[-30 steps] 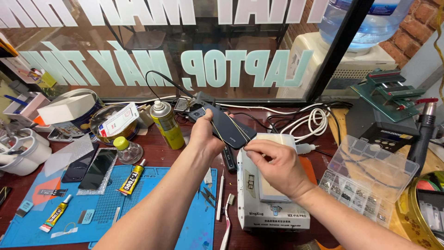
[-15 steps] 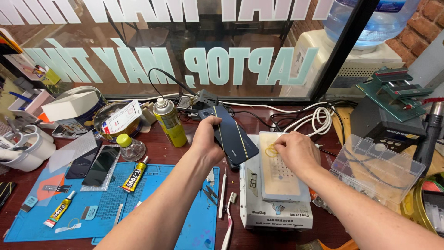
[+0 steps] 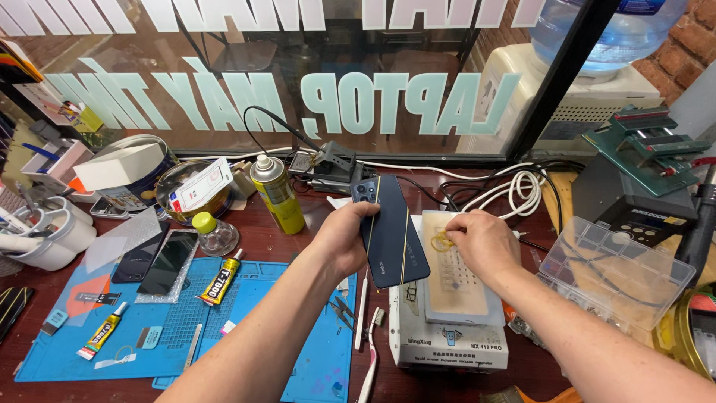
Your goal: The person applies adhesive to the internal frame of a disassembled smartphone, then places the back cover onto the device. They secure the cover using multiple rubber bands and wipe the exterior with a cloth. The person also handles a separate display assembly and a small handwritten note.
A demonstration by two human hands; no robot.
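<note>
**Phone in my left hand, rubber band under my right**

I hold the dark blue slab-shaped smartphone (image 3: 394, 237) back side up in my left hand (image 3: 341, 240), fingers curled over its left long edge, above the near middle of the dark red wooden workbench (image 3: 283, 240). Two thin yellowish bands already cross its back lengthwise. It looks rigid, light and glossy, so I judge it slippery and easy to crack; the long edges seem the safest grip, away from the camera cluster at its far end.

My right hand (image 3: 483, 240) pinches a thin yellow rubber band (image 3: 441, 241), soft and stretchy, on the pale pad of the white box-shaped heating machine (image 3: 450, 313) just right of the phone.

Outward: a blue silicone work mat (image 3: 67, 351) at the near left edge, a yellow spray can (image 3: 277, 194) toward the far edge, a clear plastic compartment box (image 3: 619, 269) at the right.
</note>
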